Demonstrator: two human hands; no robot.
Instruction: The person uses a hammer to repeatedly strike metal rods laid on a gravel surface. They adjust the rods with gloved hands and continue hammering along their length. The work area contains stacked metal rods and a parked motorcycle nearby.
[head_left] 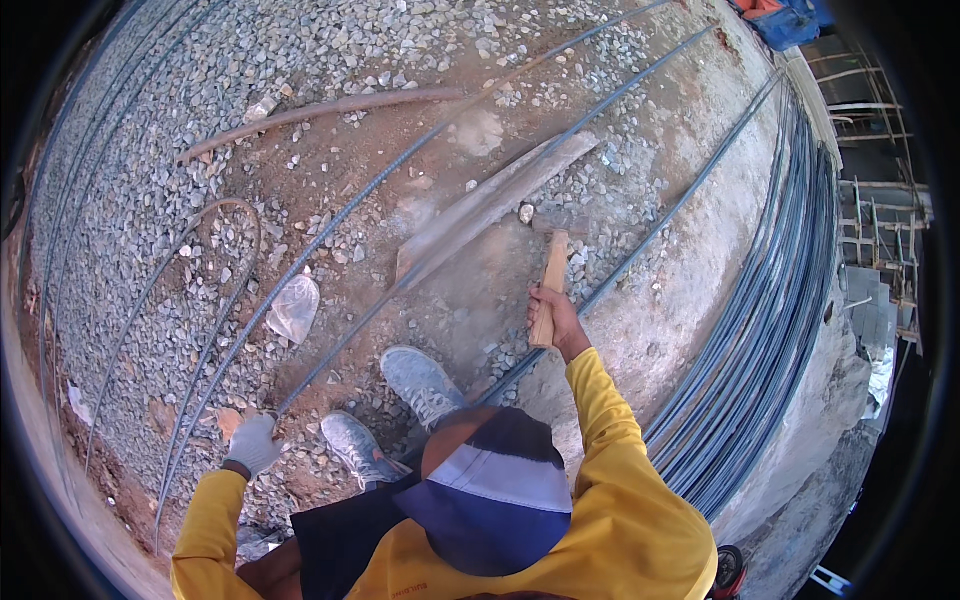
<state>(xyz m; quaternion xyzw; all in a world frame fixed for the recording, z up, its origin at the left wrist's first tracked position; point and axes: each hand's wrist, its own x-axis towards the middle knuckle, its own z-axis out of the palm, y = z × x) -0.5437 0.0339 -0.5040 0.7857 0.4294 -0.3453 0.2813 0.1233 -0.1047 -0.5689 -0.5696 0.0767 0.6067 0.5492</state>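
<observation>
My right hand, bare below a yellow sleeve, is closed around the thick wooden handle of a hammer. The dark hammer head lies low over the gravel by the plank. My left hand wears a pale glove and grips the near end of a long steel rebar. That rebar runs up and to the right, across a worn wooden plank on the dirt. Just left lies another ribbed rebar, and one more bar passes to the right of the hammer.
A large bundle of rebars lies at the right. Grey gravel spreads over the left, with a bent rod, a curved wooden strip and a crumpled plastic bag. My shoes stand between the bars.
</observation>
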